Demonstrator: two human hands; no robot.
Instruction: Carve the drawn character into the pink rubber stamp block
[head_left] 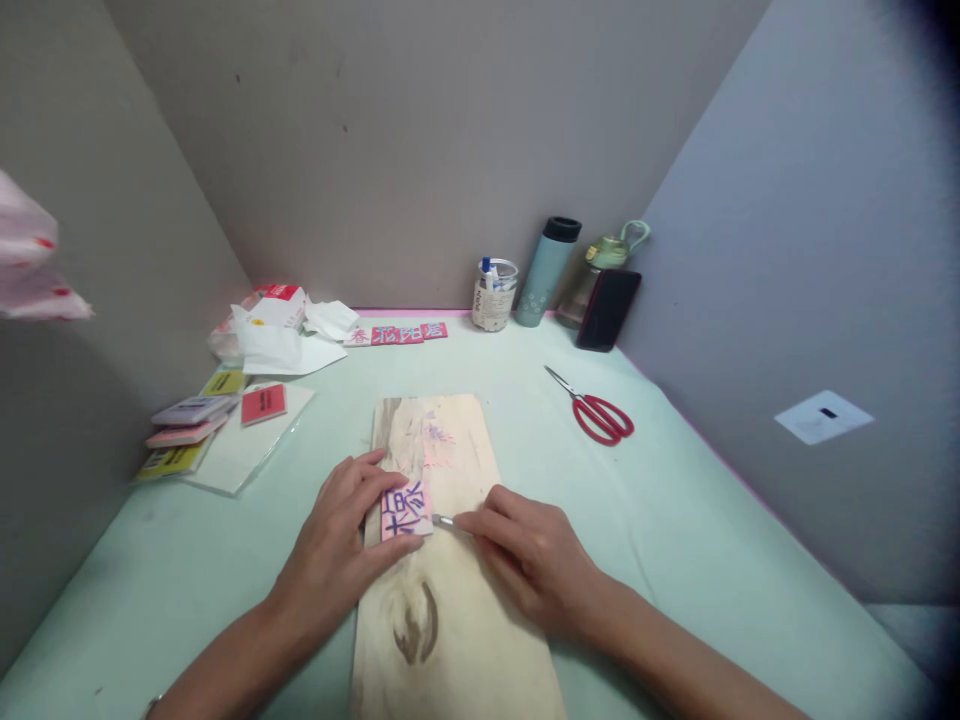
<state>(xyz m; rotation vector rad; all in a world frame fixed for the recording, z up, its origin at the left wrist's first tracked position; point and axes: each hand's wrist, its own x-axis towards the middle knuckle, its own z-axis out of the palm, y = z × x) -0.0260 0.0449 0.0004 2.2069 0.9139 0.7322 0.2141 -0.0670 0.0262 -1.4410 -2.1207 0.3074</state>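
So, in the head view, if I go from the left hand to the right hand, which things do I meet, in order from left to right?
Left hand → pink block → metal tool → right hand.

Open cloth [523, 425] separates board [476, 610] from obstructing scissors [589, 402].

The square block [406, 510] is showing dark purple strokes on pale pink, while the board [480, 620] is displaying cream wood with brown swirls. The tablecloth [690, 560] is showing mint green, the scissors [580, 403] are displaying red handles, and the tumbler [544, 278] is pairing blue-grey with black.
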